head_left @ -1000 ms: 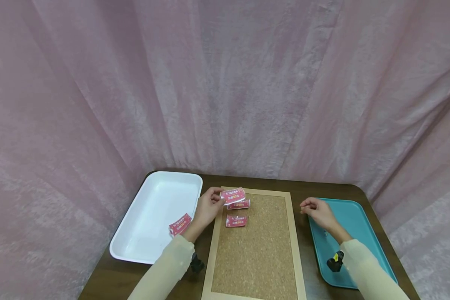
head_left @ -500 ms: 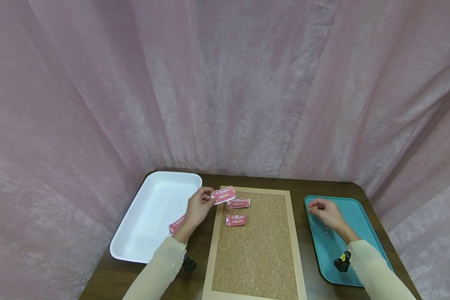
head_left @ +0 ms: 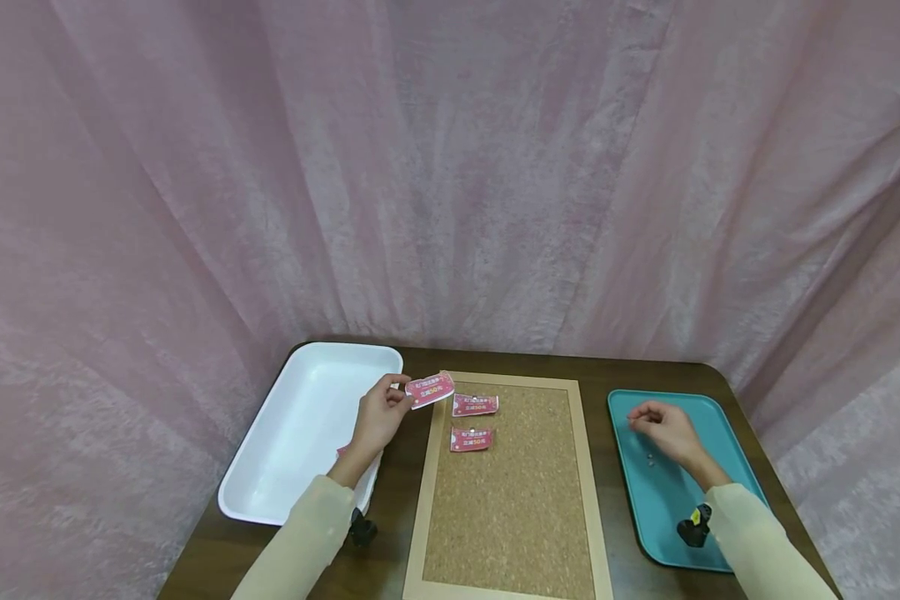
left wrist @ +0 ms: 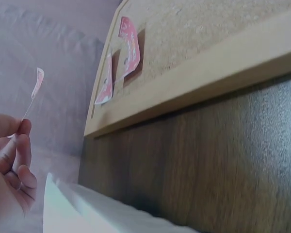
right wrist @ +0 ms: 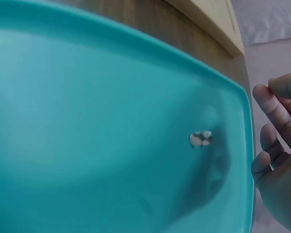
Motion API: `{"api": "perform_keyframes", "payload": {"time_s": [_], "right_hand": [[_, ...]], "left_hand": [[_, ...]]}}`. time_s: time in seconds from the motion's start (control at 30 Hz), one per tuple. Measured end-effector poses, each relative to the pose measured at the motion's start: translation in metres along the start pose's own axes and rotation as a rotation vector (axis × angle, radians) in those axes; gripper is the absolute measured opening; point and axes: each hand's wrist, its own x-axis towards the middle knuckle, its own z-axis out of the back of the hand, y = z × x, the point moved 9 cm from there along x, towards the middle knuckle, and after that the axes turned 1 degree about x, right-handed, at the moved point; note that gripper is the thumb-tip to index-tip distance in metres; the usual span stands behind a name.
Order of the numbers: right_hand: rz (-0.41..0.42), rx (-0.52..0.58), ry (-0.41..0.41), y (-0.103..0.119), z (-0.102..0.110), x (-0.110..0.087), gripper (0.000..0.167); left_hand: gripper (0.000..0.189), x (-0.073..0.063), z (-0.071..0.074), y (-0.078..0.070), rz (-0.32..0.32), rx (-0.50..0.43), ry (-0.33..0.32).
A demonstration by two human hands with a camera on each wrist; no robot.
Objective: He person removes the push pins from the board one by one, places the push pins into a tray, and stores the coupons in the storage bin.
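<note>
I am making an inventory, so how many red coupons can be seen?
4: a held coupon in the left hand, an upper coupon and a lower coupon on the cork board, and a mostly covered coupon in the white tray, where more may be hidden.

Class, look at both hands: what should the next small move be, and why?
Probably lower the right hand to pinch one of the small pieces: it hovers above the teal tray where they lie, with nothing visibly held, while the left hand holds a pink coupon and two others sit on the cork board.
</note>
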Motion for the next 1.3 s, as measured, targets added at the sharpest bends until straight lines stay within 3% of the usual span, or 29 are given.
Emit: {"api": "perform_keyframes", "payload": {"time_s": [0.5,0.93,1.3], "right_hand": [[-0.009,-0.033,-0.003,-0.025,0.009,-0.010,0.009],[-0.067,-0.086,0.006,-0.042,0.012,-0.016,0.009],[-0.048,-0.111,0.020,-0.042,0.007,-0.017,0.009]], "left_hand": [[0.035,-0.007,0.030,0.011,0.033,0.044,-0.030],[0.034,-0.010,0.060,0.031,0.074,0.085,-0.081],[0.035,-0.013,0.079,0.057,0.145,0.130,-0.045]]}}
